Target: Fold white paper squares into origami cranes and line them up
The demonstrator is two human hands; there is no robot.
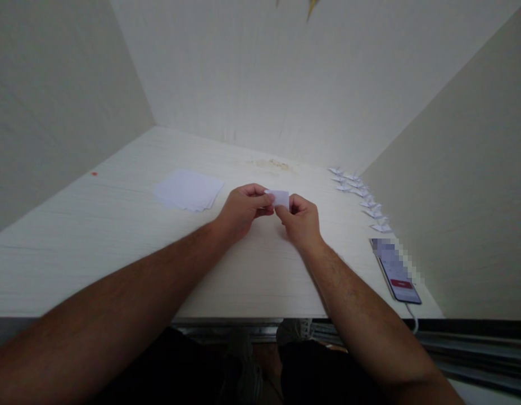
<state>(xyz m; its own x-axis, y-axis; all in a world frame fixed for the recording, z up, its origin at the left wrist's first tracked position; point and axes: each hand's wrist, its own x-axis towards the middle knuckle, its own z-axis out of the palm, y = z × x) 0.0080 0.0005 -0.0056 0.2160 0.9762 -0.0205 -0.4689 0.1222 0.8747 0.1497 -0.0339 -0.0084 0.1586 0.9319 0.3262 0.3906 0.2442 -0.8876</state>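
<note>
Between my two hands, just above the middle of the table, is a small white piece of paper [281, 197], roughly square. My left hand [248, 207] pinches its left edge between thumb and fingers. My right hand [301, 219] grips the lower right side, thumb in front and fingers behind. Any folds in the paper are too faint to make out. To the left lies a loose stack of white paper sheets [187, 190], slightly fanned. Several small folded paper cranes [363, 193] stand in a slanting line along the right side.
A phone [395, 271] with a white cable [413, 319] lies near the table's front right. Walls close in the white table [117, 236] at the back and both sides. A small orange bit [94, 174] sits by the left wall; brownish marks [278, 164] show at the back.
</note>
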